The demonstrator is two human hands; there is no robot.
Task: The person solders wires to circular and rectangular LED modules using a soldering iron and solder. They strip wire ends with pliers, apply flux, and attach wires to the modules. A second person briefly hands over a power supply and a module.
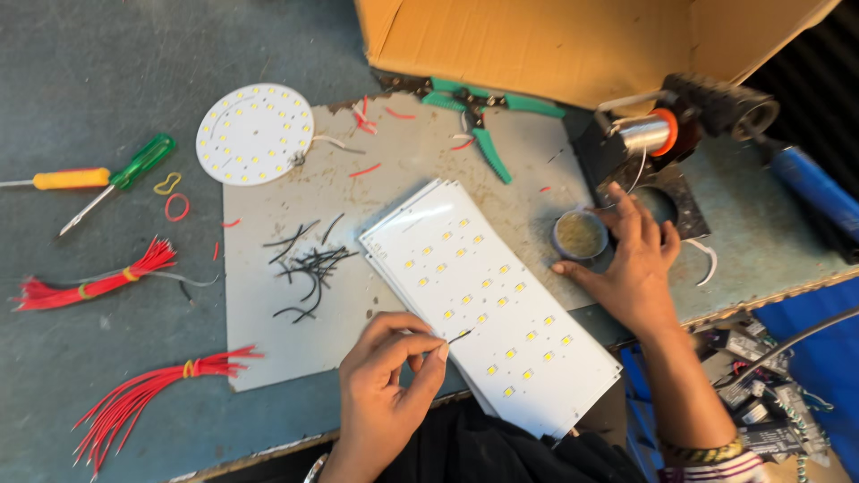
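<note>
My left hand pinches a short black wire between thumb and fingers, its tip touching a white rectangular LED board. That board tops a small stack lying diagonally on a grey mat. My right hand rests flat, fingers spread, beside a small round tin of yellowish paste, holding nothing. A loose pile of short black wires lies left of the boards.
A round white LED board lies at the mat's far left corner. Two red wire bundles, two screwdrivers, green-handled cutters, a solder spool, a cardboard box and a blue-handled tool surround the work.
</note>
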